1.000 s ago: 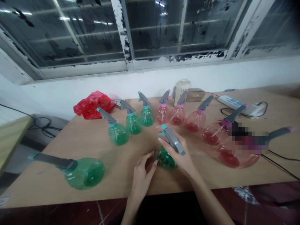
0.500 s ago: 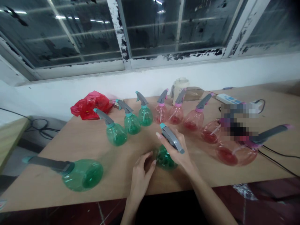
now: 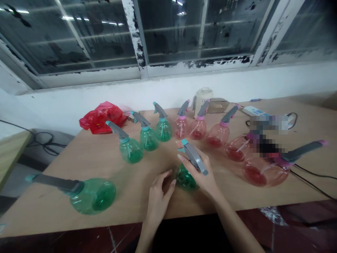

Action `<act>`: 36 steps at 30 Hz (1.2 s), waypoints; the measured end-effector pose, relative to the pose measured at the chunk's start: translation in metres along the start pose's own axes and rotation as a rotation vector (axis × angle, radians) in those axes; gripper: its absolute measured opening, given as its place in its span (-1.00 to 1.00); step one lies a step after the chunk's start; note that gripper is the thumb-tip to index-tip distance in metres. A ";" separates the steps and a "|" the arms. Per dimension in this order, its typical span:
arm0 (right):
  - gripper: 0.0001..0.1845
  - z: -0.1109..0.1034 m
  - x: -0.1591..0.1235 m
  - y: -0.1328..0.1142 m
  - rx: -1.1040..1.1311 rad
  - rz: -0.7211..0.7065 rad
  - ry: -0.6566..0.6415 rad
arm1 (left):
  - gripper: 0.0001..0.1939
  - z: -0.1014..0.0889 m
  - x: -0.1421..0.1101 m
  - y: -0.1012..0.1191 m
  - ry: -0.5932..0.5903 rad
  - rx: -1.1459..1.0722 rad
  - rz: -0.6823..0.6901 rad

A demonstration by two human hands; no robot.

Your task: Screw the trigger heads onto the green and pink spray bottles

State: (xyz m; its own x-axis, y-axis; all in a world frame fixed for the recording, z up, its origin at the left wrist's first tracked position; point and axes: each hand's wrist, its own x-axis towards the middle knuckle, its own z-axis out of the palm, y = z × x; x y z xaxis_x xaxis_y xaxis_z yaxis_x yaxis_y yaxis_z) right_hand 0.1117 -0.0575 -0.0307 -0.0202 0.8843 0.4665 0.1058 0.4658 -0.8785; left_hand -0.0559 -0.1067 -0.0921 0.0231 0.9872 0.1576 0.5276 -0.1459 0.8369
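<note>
A green spray bottle with a grey trigger head stands near the table's front edge. My right hand is wrapped round its neck and head, fingers closed on it. My left hand rests just left of the bottle's base, fingers loosely curled, its fingertips touching or almost touching the green body. Three more green spray bottles stand in a curved row behind, and a larger-looking green bottle sits at the front left.
Several pink spray bottles curve off to the right on the wooden table. A red plastic bag, a cream jar, a power strip and black cables lie along the back and right. A window wall rises behind.
The view shifted slightly. My right hand tilted the spray head a little; both hands stay at the same bottle.
</note>
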 end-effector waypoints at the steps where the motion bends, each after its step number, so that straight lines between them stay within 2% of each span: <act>1: -0.70 0.000 0.000 -0.001 -0.013 0.007 0.003 | -0.72 0.000 0.000 0.000 0.001 -0.003 -0.003; 14: -0.78 -0.003 0.002 -0.003 -0.026 0.029 -0.013 | -0.71 -0.001 0.000 0.002 -0.014 0.005 -0.037; 21: -0.72 -0.005 0.004 -0.007 -0.069 -0.010 -0.039 | -0.72 -0.002 -0.001 0.006 -0.010 0.002 -0.034; 25: -0.87 -0.004 0.011 -0.012 -0.117 0.003 -0.030 | -0.72 -0.003 -0.001 0.007 -0.014 -0.002 -0.037; 28: -0.79 -0.003 0.015 -0.015 -0.160 -0.005 -0.044 | -0.72 -0.003 0.000 0.007 -0.016 -0.008 -0.038; 30: -0.81 -0.004 0.015 -0.015 -0.169 -0.028 -0.040 | -0.72 -0.003 0.000 0.006 -0.017 -0.015 -0.034; 33: -0.89 -0.004 0.013 -0.011 -0.120 -0.049 -0.055 | -0.73 -0.003 0.000 0.005 -0.012 -0.022 -0.027; 36: -0.80 -0.003 0.008 -0.006 -0.063 -0.046 -0.047 | -0.73 -0.002 0.000 0.004 -0.003 -0.026 -0.024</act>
State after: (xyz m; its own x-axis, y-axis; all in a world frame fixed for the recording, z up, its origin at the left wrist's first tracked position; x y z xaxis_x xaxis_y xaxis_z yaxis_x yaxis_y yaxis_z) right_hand 0.1143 -0.0531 -0.0208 -0.0727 0.8632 0.4995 0.1657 0.5043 -0.8475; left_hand -0.0551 -0.1079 -0.0880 0.0137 0.9906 0.1360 0.5057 -0.1242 0.8537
